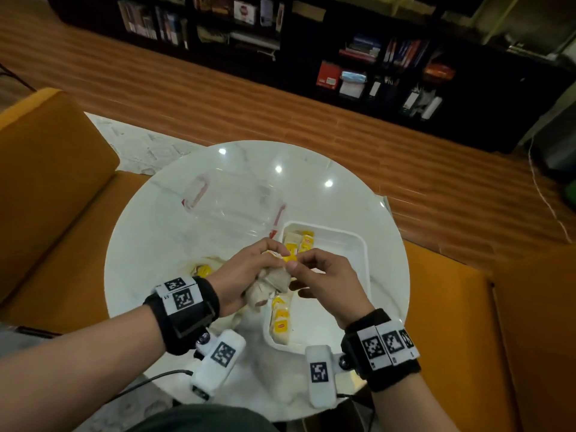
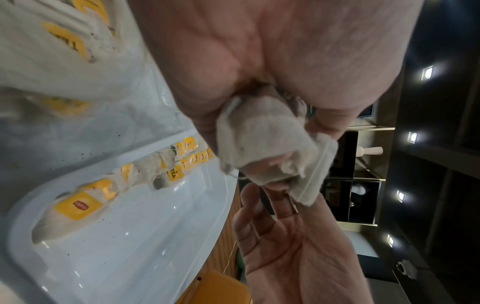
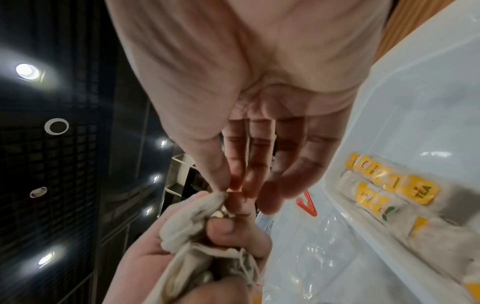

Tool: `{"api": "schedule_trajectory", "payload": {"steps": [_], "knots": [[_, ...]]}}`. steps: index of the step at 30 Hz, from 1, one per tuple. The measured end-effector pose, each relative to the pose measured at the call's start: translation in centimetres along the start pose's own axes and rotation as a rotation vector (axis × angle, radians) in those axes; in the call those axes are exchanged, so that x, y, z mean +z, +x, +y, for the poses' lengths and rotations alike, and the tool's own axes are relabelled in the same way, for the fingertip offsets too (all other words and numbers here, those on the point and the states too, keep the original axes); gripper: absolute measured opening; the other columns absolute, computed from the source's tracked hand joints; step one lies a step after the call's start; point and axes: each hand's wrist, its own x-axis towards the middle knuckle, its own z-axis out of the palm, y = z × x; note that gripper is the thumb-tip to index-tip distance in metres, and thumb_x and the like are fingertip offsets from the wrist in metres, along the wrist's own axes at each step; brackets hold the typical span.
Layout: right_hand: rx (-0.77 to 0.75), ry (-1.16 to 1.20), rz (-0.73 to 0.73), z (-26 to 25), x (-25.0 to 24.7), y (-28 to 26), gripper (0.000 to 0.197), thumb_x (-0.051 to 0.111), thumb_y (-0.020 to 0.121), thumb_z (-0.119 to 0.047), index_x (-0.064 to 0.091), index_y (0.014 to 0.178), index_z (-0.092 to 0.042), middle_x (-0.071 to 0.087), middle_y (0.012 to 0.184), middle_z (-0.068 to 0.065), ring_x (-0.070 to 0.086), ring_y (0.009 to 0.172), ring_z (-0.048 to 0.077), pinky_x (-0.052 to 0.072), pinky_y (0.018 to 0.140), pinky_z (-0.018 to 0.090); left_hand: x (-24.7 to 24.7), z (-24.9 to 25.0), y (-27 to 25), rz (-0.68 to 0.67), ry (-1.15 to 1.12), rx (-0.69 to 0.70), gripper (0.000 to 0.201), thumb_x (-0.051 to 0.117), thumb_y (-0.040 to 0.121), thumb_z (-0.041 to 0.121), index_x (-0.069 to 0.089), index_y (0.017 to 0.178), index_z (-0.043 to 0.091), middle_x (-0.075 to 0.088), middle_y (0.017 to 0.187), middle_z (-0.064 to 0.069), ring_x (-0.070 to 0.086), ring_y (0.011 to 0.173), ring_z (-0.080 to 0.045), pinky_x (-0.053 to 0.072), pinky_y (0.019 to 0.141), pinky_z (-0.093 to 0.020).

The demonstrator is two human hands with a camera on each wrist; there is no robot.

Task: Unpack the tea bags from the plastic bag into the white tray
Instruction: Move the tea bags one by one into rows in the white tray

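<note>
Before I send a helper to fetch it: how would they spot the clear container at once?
On the round white table, look past the white tray of tea bags to its far left. The clear container lies there, see-through and empty, the only thing with red clips.

The bench [image 1: 162, 219] has a glossy, marble-look white top that mirrors the ceiling lights. The white tray [image 1: 363, 244] is smooth, shiny plastic. A clear plastic box [image 1: 230, 201] with red clips looks glassy and see-through. The tea bags [image 2: 267, 139] are soft, matt, fibrous paper, slightly fuzzy at the edges, with glossy yellow paper tags [image 3: 422, 193]. The floor [image 1: 280, 107] is wood-grain board with a low sheen. The seats [image 1: 46, 182] are matt orange cloth. The wrist bands [image 1: 184, 316] are black fabric.
</note>
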Motion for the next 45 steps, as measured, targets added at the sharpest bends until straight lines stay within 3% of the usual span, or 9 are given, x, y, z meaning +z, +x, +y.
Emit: {"api": "schedule_trajectory", "payload": {"steps": [12, 16, 20, 24, 30, 34, 39, 43, 45], "knots": [[-0.015, 0.136, 0.136, 1.1, -0.8, -0.3, 0.010, 0.069, 0.094, -0.011, 0.066, 0.088, -0.004, 0.075, 0.085, 0.016, 0.070, 0.071, 0.023, 0.060, 0.071, 0.037, 0.1, -0.9, 0.5, -0.045, 0.029, -0.059, 0.032, 0.074, 0.089, 0.034, 0.056, 0.106, 0.014, 0.065, 0.084, -0.017, 0.057, 0.061, -0.019, 0.031, 0.035, -0.019], [-0.053, 0.130, 0.187, 0.8, -1.0, -0.2, 0.007, 0.070, 0.093, -0.010, 0.067, 0.091, -0.004, 0.076, 0.085, 0.015, 0.071, 0.072, 0.022, 0.061, 0.068, 0.034, -0.2, -1.0, 0.7, -0.091, 0.102, -0.027, 0.034, 0.077, 0.076, 0.019, 0.059, 0.105, 0.014, 0.067, 0.083, -0.013, 0.057, 0.060, -0.016, 0.031, 0.035, -0.019], [-0.096, 0.087, 0.204, 0.4, -1.6, -0.7, 0.005, 0.071, 0.094, -0.013, 0.076, 0.094, -0.011, 0.077, 0.086, 0.006, 0.076, 0.077, 0.022, 0.061, 0.069, 0.032, -0.2, -1.1, 1.3, -0.048, 0.080, -0.015, 0.020, 0.074, 0.088, 0.011, 0.062, 0.104, 0.012, 0.064, 0.082, -0.017, 0.056, 0.059, -0.017, 0.030, 0.036, -0.019], [-0.315, -0.125, 0.363, 1.3, -1.7, -1.4, 0.008, 0.079, 0.088, -0.014, 0.078, 0.091, -0.021, 0.075, 0.088, -0.005, 0.074, 0.078, 0.016, 0.060, 0.071, 0.030, 0.4, -1.2, 1.3, -0.058, 0.109, -0.014, 0.008, 0.065, 0.094, 0.007, 0.066, 0.101, 0.010, 0.065, 0.078, -0.014, 0.055, 0.057, -0.017, 0.030, 0.035, -0.018], [-0.721, -0.588, 0.443, 2.6, -1.0, -2.3, 0.004, 0.077, 0.090, -0.016, 0.077, 0.093, -0.014, 0.065, 0.096, -0.004, 0.065, 0.070, 0.010, 0.058, 0.063, 0.031, 1.3, -1.2, 1.2, -0.067, 0.103, 0.005, 0.004, 0.061, 0.096, 0.005, 0.064, 0.099, 0.005, 0.065, 0.079, -0.016, 0.056, 0.054, -0.018, 0.031, 0.033, -0.018], [-0.650, -0.555, 0.398, 2.6, -1.0, -2.5, 0.014, 0.069, 0.093, -0.026, 0.080, 0.097, -0.017, 0.065, 0.104, -0.007, 0.067, 0.083, 0.008, 0.059, 0.071, 0.031, 0.9, -1.4, 1.3, -0.084, 0.118, 0.011, 0.016, 0.061, 0.096, 0.006, 0.061, 0.107, -0.006, 0.063, 0.087, -0.021, 0.056, 0.057, -0.021, 0.032, 0.035, -0.020], [-0.467, -0.335, 0.308, 1.5, -1.7, -2.5, 0.005, 0.077, 0.091, -0.018, 0.078, 0.096, -0.020, 0.069, 0.106, -0.010, 0.069, 0.086, 0.000, 0.053, 0.070, 0.011, 0.9, -1.2, 1.3, -0.109, 0.134, 0.055, 0.021, 0.068, 0.082, 0.011, 0.070, 0.100, 0.001, 0.066, 0.086, -0.020, 0.057, 0.061, -0.024, 0.047, 0.056, -0.030], [-0.253, -0.248, 0.206, 0.8, -2.3, -2.1, 0.027, 0.078, 0.089, -0.031, 0.071, 0.115, -0.028, 0.072, 0.108, -0.019, 0.069, 0.093, -0.003, 0.054, 0.074, 0.013, 0.7, -1.1, 1.3, -0.125, 0.124, 0.073, 0.021, 0.066, 0.079, 0.010, 0.074, 0.098, 0.007, 0.065, 0.088, -0.022, 0.058, 0.064, -0.025, 0.048, 0.063, -0.033], [-0.240, -0.267, 0.185, 0.8, -2.4, -1.7, 0.017, 0.077, 0.089, -0.033, 0.075, 0.105, -0.026, 0.076, 0.098, -0.017, 0.071, 0.090, 0.000, 0.055, 0.074, 0.016, 0.6, -0.9, 1.3, -0.119, 0.135, 0.072, 0.022, 0.067, 0.083, 0.009, 0.072, 0.104, 0.003, 0.066, 0.090, -0.024, 0.058, 0.063, -0.024, 0.047, 0.059, -0.029]]}}
